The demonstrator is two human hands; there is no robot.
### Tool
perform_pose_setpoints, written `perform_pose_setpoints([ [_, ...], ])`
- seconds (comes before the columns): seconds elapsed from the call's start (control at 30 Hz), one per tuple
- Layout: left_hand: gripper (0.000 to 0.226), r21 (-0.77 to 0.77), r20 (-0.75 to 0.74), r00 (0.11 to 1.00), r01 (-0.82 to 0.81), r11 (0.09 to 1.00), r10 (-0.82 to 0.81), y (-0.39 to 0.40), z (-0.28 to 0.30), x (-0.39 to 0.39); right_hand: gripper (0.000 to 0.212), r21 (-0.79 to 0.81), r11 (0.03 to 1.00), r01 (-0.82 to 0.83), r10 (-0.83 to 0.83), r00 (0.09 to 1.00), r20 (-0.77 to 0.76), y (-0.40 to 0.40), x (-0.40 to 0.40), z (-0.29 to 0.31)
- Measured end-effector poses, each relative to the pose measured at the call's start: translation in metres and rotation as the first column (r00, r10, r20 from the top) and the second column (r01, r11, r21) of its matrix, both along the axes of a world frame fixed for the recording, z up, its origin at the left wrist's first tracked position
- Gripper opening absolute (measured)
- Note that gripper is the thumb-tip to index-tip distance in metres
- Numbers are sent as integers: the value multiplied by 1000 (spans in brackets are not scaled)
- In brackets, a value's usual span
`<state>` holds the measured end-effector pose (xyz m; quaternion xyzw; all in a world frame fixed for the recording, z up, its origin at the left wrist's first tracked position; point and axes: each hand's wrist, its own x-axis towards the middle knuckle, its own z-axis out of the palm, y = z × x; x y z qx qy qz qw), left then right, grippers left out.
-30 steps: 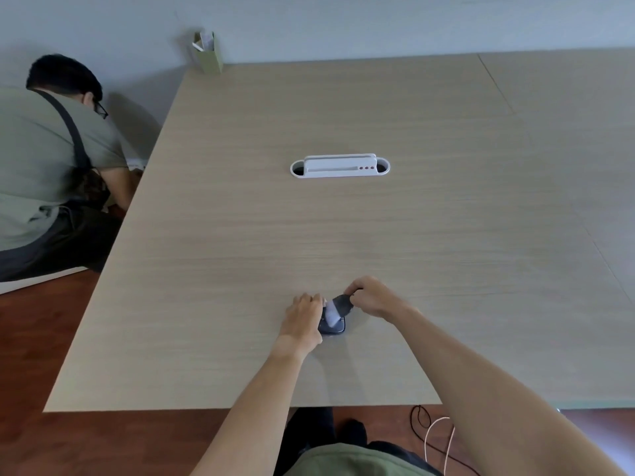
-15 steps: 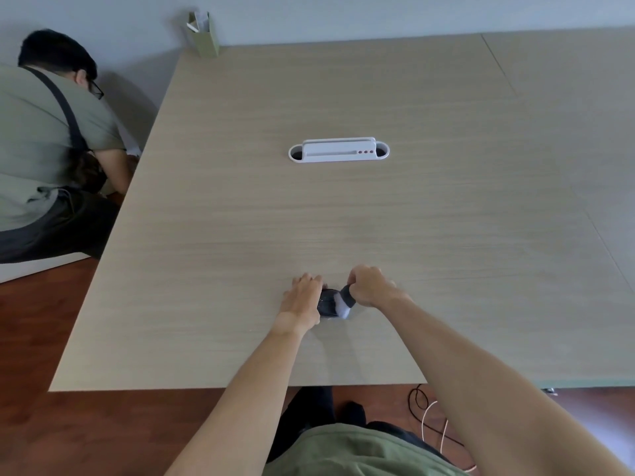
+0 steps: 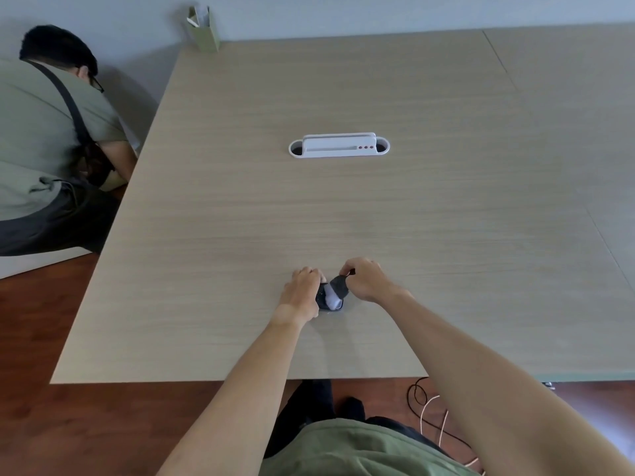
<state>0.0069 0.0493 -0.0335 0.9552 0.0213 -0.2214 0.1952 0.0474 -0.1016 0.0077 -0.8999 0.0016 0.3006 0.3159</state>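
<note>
A small dark object (image 3: 330, 298) with a grey and white part on top lies on the wooden table (image 3: 343, 207) near its front edge. My left hand (image 3: 301, 290) grips its left side, fingers curled over it. My right hand (image 3: 363, 279) pinches the grey upper end between thumb and fingertips. Much of the object is hidden between the two hands, so I cannot tell what it is.
A white cable port cover (image 3: 339, 147) is set into the table's middle. A green holder (image 3: 204, 28) stands at the far left corner. Another person (image 3: 51, 142) crouches beside the table's left edge. Cables (image 3: 429, 413) lie on the floor under the front edge.
My right hand has lifted the grey end of the object slightly, showing more of the grey and white part. My left hand stays in place on the object.
</note>
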Motion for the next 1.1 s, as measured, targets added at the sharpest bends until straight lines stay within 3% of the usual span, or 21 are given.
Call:
perform_pose_setpoints([
  [0.07, 61, -10, -4, 1000, -3, 1000, 3, 1, 0, 0, 38, 24, 1000, -9, 9, 1000, -5, 3, -1, -2],
  [0.2, 62, -3, -10, 1000, -13, 1000, 13, 3, -1, 1, 36, -180, 983, -21, 28, 999, 33, -1, 0, 1],
  [0.37, 65, -33, -13, 1000, -29, 999, 28, 5, -1, 2, 36, 17, 1000, 6, -7, 1000, 27, 3, 7, 0],
  [0.53, 61, -38, -3, 999, -32, 999, 32, 7, -3, 4, 35, -163, 987, 4, -1, 1000, 19, -4, 8, 0],
  [0.7, 63, -60, 1, 999, -42, 997, 42, 8, -4, 6, 38, 13, 1000, -15, 15, 1000, -24, 1, 12, -3],
  [0.8, 61, -69, 20, 999, -42, 997, 43, 10, -7, 7, 35, -148, 984, -99, 95, 995, -33, 1, 8, -6],
  [0.87, 60, -94, 29, 998, -49, 994, 52, 12, -9, 7, 31, -280, 953, -113, 133, 990, 52, 0, 6, -4],
  [0.93, 57, -114, 49, 997, -59, 992, 65, 13, -10, 6, 30, -237, 969, -77, 105, 988, 110, 1, 6, -4],
  [1.03, 53, -144, 98, 986, -117, 983, 132, 10, -9, 1, 34, -35, 999, -19, 21, 997, 74, 5, 8, -5],
  [1.1, 61, -126, 99, 977, -174, 977, 187, 4, -8, -5, 34, -51, 998, -42, 45, 998, 51, 5, 8, -6],
])
